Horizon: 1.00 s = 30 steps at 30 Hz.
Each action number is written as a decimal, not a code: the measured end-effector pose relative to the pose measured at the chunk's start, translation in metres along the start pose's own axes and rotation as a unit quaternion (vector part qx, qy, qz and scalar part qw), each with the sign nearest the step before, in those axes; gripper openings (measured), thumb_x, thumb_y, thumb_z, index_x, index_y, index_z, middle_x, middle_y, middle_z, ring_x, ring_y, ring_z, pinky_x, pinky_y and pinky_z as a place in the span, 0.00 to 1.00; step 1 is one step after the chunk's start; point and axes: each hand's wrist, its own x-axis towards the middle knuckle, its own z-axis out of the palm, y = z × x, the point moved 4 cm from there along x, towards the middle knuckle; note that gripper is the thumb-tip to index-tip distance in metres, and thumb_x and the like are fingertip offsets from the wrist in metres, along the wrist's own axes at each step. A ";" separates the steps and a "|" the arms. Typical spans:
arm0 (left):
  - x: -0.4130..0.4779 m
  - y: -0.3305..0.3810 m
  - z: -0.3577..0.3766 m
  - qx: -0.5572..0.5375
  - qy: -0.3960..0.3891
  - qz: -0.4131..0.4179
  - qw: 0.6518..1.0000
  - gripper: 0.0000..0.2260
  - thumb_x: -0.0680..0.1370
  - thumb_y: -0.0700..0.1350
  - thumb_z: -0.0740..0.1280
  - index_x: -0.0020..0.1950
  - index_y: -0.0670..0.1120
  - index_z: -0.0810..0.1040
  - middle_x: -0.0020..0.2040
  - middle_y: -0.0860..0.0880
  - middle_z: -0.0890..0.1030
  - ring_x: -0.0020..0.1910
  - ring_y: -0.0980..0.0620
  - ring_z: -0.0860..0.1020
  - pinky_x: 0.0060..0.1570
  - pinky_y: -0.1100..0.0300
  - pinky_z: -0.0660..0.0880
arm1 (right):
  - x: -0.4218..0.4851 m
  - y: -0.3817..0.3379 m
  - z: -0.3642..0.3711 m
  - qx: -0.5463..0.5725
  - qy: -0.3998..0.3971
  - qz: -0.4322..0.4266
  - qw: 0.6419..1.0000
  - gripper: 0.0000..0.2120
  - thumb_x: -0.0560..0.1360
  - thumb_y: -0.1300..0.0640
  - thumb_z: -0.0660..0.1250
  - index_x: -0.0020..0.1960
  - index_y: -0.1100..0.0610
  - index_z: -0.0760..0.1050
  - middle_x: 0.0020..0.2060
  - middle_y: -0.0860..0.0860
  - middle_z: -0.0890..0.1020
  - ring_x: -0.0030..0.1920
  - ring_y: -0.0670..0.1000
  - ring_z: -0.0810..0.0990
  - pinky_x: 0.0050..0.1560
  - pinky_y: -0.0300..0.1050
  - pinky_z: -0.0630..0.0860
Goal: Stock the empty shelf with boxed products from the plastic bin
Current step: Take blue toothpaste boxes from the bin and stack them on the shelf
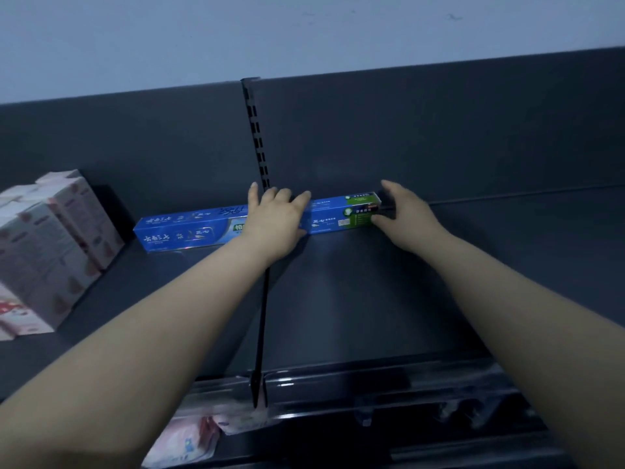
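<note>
The green-ended toothpaste box (338, 214) lay at the back of the dark shelf (372, 282), held at its 2 ends. The left hand (275, 220) curled over the left end and the right hand (404, 211) pinched the green one. Pushed leftward, it could likely shove the blue toothpaste box (189, 231) beside it askew. Its long axis ran left-right along the rear panel, green end rightward.
</note>
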 end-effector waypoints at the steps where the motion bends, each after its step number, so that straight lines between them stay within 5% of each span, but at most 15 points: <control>1: -0.005 0.010 -0.009 -0.011 0.026 0.019 0.999 0.31 0.77 0.54 0.64 0.77 0.51 0.55 0.71 0.45 0.65 0.73 0.42 0.59 0.71 0.40 0.44 | -0.010 -0.004 -0.011 -0.022 0.014 -0.008 1.000 0.33 0.74 0.53 0.68 0.76 0.53 0.58 0.70 0.55 0.68 0.69 0.57 0.66 0.69 0.51 0.65; 5: -0.029 0.050 -0.049 -0.111 0.121 0.113 0.980 0.32 0.76 0.54 0.65 0.76 0.49 0.57 0.70 0.45 0.67 0.71 0.43 0.62 0.72 0.44 0.52 | -0.075 -0.017 -0.057 -0.118 0.091 -0.026 0.988 0.30 0.76 0.53 0.65 0.75 0.53 0.59 0.72 0.55 0.65 0.71 0.57 0.62 0.71 0.53 0.60; 10: -0.090 0.101 -0.085 -0.258 0.197 0.253 0.912 0.32 0.73 0.55 0.67 0.74 0.46 0.62 0.68 0.41 0.70 0.68 0.41 0.67 0.68 0.43 0.63 | -0.190 -0.012 -0.094 -0.187 0.188 0.047 0.963 0.29 0.76 0.54 0.67 0.74 0.55 0.62 0.73 0.58 0.63 0.73 0.60 0.60 0.72 0.56 0.58; 17: -0.222 0.177 -0.045 -0.375 0.092 0.447 0.807 0.30 0.75 0.56 0.62 0.75 0.47 0.62 0.68 0.45 0.71 0.66 0.44 0.69 0.67 0.47 0.65 | -0.393 -0.025 -0.082 -0.245 0.266 0.259 0.896 0.32 0.72 0.55 0.69 0.74 0.57 0.62 0.70 0.59 0.68 0.70 0.59 0.66 0.70 0.52 0.62; 23: -0.358 0.243 -0.040 -0.381 0.004 0.589 0.712 0.29 0.75 0.50 0.68 0.74 0.45 0.64 0.67 0.44 0.71 0.64 0.42 0.71 0.65 0.48 0.67 | -0.592 -0.083 -0.055 -0.282 0.297 0.444 0.797 0.31 0.71 0.54 0.67 0.72 0.58 0.65 0.66 0.58 0.73 0.65 0.60 0.71 0.65 0.54 0.67; 30: -0.555 0.287 -0.076 -0.385 -0.043 0.740 0.550 0.28 0.73 0.48 0.70 0.70 0.42 0.68 0.63 0.41 0.75 0.60 0.38 0.74 0.61 0.46 0.71 | -0.800 -0.194 -0.027 -0.314 0.353 0.602 0.643 0.31 0.69 0.53 0.65 0.70 0.60 0.68 0.65 0.60 0.74 0.64 0.61 0.73 0.65 0.53 0.68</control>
